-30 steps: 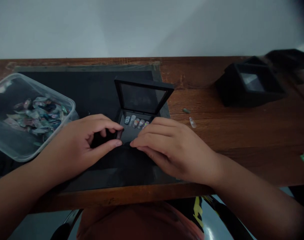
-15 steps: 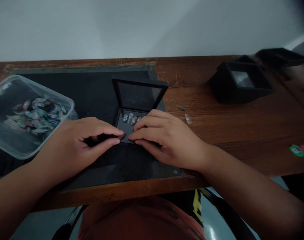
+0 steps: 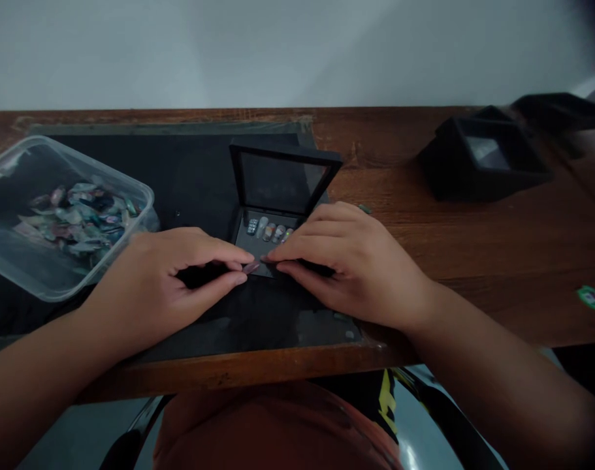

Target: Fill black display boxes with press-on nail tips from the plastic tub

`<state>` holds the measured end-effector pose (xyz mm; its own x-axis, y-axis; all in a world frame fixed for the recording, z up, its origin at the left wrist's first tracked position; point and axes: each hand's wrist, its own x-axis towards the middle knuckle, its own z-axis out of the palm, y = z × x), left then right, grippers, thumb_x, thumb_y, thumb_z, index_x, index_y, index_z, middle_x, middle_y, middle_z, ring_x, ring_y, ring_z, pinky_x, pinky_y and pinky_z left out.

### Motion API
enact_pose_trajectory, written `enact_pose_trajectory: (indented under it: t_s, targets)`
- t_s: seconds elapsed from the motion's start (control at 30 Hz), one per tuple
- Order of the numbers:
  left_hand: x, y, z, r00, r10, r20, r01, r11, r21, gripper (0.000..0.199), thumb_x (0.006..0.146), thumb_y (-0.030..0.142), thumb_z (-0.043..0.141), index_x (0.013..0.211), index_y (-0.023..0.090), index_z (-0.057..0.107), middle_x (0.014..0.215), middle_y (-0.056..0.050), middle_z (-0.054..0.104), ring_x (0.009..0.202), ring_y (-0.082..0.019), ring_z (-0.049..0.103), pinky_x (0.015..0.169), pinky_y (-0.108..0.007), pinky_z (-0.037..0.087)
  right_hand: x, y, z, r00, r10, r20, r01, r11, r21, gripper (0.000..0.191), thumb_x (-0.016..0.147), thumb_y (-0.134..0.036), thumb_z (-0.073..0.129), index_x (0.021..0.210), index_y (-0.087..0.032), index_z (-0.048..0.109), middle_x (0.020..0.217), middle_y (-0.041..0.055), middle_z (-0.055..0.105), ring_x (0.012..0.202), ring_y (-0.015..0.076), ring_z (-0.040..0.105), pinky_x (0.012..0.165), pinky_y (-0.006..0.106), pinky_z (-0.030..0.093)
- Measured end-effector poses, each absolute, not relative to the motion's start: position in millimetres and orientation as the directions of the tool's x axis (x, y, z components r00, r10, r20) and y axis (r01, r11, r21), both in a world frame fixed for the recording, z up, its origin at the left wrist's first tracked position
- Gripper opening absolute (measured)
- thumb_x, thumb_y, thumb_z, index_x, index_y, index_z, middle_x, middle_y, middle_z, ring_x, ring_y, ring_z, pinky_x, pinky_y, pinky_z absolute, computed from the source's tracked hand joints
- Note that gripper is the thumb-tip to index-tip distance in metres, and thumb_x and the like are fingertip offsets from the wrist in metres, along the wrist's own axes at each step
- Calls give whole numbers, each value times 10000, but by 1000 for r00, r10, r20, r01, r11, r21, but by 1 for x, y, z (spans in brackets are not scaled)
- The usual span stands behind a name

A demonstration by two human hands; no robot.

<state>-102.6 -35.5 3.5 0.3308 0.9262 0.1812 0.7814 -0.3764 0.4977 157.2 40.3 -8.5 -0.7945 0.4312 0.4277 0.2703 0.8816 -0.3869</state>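
Observation:
A black case [image 3: 286,155] stands on the dark mat with its clear-windowed lid raised. Several decorated nail tips [image 3: 270,232] lie in a row in its base. My left hand [image 3: 179,277] pinches a small purplish nail tip [image 3: 251,267] between thumb and finger at the case's front left. Just to the right, my right hand [image 3: 351,261] is closed in a pinch over the front of the base, a small dark piece [image 3: 266,258] at its fingertips. Its palm and wrist hide the case's right side.
At the left, a clear plastic tub [image 3: 147,196] holds many loose nail tips. Black open boxes [image 3: 488,160] stand at the back right of the wooden table [image 3: 473,261]. A small green piece [image 3: 364,209] lies behind my right hand, and a green-and-white item [image 3: 592,297] at the far right.
The view has shifted slightly. My right fingertips have drawn back a little to the right, uncovering more nail tips in the row. My left hand still pinches the purplish tip, now turned more sideways.

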Motion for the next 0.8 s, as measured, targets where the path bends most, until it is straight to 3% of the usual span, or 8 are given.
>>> enact_pose_trajectory:
  t_s: [0.27, 0.53, 0.8]
  targets:
    - [-95, -37, 1, 351, 912, 213, 785, -411, 463, 177, 1022, 322, 645, 1109, 292, 796, 1048, 13, 840, 963, -210, 781, 863, -347, 611, 154, 38, -11, -806, 398, 438, 245, 898, -365, 179, 1047, -168, 634, 1120, -149, 797, 1064, 73, 799, 914, 212, 653, 797, 354, 510]
    - [-94, -37, -1, 419, 870, 260, 787, -491, 373, 228, 1045, 273, 588, 1058, 214, 808, 1011, -44, 821, 939, -224, 750, 858, -382, 597, 148, 29, -11, -803, 385, 454, 348, 922, -166, 233, 1074, -248, 613, 1102, -147, 822, 1127, 60, 804, 956, 254, 626, 798, 406, 468]
    - [-99, -38, 4, 476, 840, 260, 809, -534, 246, 232, 1038, 282, 602, 1102, 217, 815, 1074, -65, 782, 983, -264, 715, 910, -445, 587, 148, 30, -11, -820, 351, 452, 289, 936, -201, 227, 1059, -164, 602, 1089, -121, 823, 1101, 55, 824, 955, 261, 647, 782, 406, 482]
